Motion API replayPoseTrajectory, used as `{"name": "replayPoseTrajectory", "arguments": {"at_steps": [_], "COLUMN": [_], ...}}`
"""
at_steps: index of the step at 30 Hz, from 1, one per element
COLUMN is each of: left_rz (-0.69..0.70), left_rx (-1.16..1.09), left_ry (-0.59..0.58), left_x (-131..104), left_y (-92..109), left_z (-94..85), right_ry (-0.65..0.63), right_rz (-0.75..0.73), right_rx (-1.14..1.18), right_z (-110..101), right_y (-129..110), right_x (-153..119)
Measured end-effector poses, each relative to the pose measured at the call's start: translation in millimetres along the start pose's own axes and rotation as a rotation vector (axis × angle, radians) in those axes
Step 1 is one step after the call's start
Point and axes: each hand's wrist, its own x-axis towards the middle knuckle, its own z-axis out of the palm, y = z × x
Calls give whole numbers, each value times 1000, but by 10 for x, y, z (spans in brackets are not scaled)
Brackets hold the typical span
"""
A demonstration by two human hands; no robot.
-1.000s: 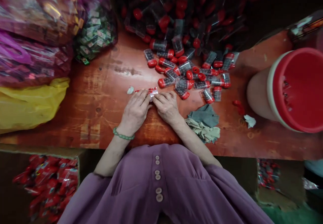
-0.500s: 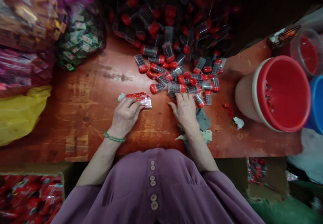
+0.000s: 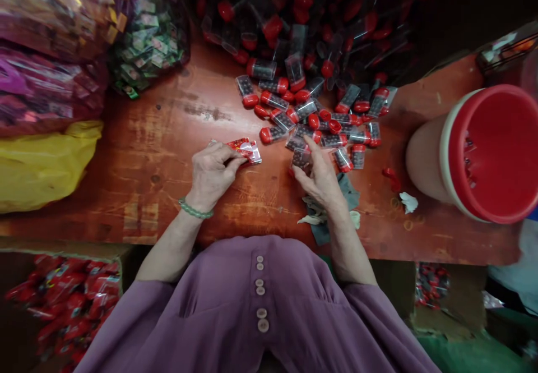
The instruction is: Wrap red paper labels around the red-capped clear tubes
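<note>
My left hand [image 3: 213, 172], with a green bead bracelet at the wrist, pinches small red and silver packets [image 3: 249, 150] just above the table. My right hand [image 3: 317, 174] has its thumb and fingers around a clear tube with dark balls inside [image 3: 301, 159], at the near edge of a loose pile. Red-capped tubes of the same kind [image 3: 274, 134] lie beyond both hands. Under my right wrist are grey and pale cloth scraps [image 3: 321, 233].
Plastic bags of packets [image 3: 145, 42] and a yellow bag [image 3: 46, 165] stand at left. A dark container spills tubes [image 3: 273, 25] at the back. At right is a red-rimmed bucket [image 3: 451, 154]; rubber bands [image 3: 407, 225] and white scrap [image 3: 408, 202] lie nearer.
My right hand has closed around a tube at the near edge of the pile. My left hand still holds the packets, now tilted differently. The whole view has shifted slightly.
</note>
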Motion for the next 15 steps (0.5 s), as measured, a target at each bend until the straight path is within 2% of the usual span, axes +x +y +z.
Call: {"name": "replayPoseTrajectory", "arguments": {"at_steps": [4,8,11,15], "left_rz": [13,-56,-147,-270], "left_rx": [-112,-294,-449,-570], "left_ry": [10,-86,-174,-244], "left_x": [-76,-197,-265,-311], "left_y": [136,277,343,354], "left_z": [-94,-142,-151,-164], "right_ry": [117,194,199,152], "right_rz": [33,36,15,50], "right_rx": [477,806,860,764], "right_z": [59,131,188,253], "right_y": [-123,-368,-546,-656], "right_x": [-109,-173,-201,-240]}}
